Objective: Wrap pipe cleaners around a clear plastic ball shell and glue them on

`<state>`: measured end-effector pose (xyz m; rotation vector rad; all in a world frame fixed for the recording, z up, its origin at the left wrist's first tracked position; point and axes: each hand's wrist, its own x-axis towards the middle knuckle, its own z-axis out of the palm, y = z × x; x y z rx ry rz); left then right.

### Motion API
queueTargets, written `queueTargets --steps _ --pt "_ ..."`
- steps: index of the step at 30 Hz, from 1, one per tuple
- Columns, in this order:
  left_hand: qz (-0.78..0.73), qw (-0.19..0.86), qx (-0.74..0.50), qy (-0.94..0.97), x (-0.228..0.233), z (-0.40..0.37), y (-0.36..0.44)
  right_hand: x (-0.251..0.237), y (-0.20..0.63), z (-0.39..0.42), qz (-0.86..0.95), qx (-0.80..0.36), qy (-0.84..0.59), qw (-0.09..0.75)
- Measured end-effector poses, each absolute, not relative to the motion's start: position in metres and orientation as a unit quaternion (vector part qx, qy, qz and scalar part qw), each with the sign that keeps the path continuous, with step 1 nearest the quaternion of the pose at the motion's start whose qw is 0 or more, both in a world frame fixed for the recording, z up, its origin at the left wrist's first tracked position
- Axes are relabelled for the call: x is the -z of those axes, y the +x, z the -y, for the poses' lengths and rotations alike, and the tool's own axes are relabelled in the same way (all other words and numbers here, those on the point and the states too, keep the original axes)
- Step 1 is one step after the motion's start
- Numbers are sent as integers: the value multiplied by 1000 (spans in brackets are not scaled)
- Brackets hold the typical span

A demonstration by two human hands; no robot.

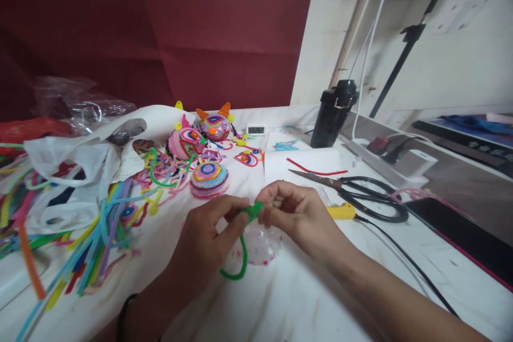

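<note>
Both of my hands pinch one green pipe cleaner (242,256) above the white table (304,299). My left hand (208,240) grips its upper part from the left, and the loose tail curls down below the fingers. My right hand (294,211) holds the bent green tip from the right, fingers closed on it. Under the hands lies a small clear piece with pink specks (262,246).
Loose pipe cleaners (92,240) in many colours spread over the left side. Coiled pipe-cleaner figures (208,179) stand behind the hands. Black scissors (360,192), a yellow-handled tool (340,212), a black bottle (334,115), a power strip (385,163) and a phone (460,235) lie to the right.
</note>
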<state>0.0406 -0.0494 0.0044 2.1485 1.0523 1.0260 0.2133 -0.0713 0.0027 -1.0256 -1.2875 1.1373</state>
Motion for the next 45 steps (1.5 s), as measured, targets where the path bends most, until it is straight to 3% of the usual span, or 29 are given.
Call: queueTargets --steps 14,26,30,34,40,45 --pt "-448 183 -419 768 -8 54 39 -14 214 74 489 -550 -399 547" --pt "-410 52 -454 789 1 58 42 -8 209 74 492 -515 -444 544" --pt "-413 74 -446 791 1 58 43 -2 206 78 580 -389 -435 569" --pt "-428 190 -435 769 -2 57 44 2 207 80 716 -187 -383 553" --pt "-435 350 -427 712 -4 57 45 5 211 79 802 1 -321 504" --pt "-441 335 -422 718 -3 57 46 10 211 80 824 118 -344 434"
